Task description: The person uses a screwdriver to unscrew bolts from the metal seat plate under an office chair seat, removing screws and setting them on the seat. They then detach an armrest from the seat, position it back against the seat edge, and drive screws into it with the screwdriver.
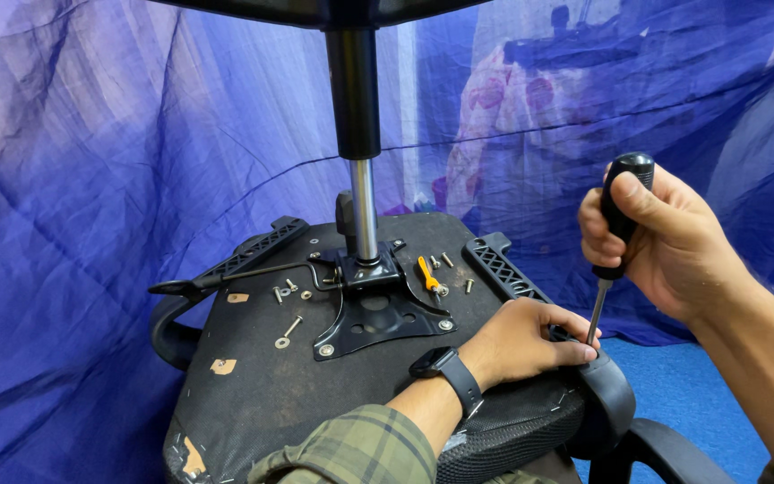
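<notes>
Driving the screwdriver (618,235) clamped in your right hand (665,246), your left hand (523,341) presses flat, fingers together, at the upturned chair seat's (253,394) right edge; blue cloth (91,179) all round.

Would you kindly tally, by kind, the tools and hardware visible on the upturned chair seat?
Black-handled screwdriver, held in right hand: 1
Small orange-handled tool: 1
Black metal mounting plate: 1
Black plastic armrest brackets: 2
Loose silver screws, such as: about 8; some too small to be sure
Total: about 13
</notes>
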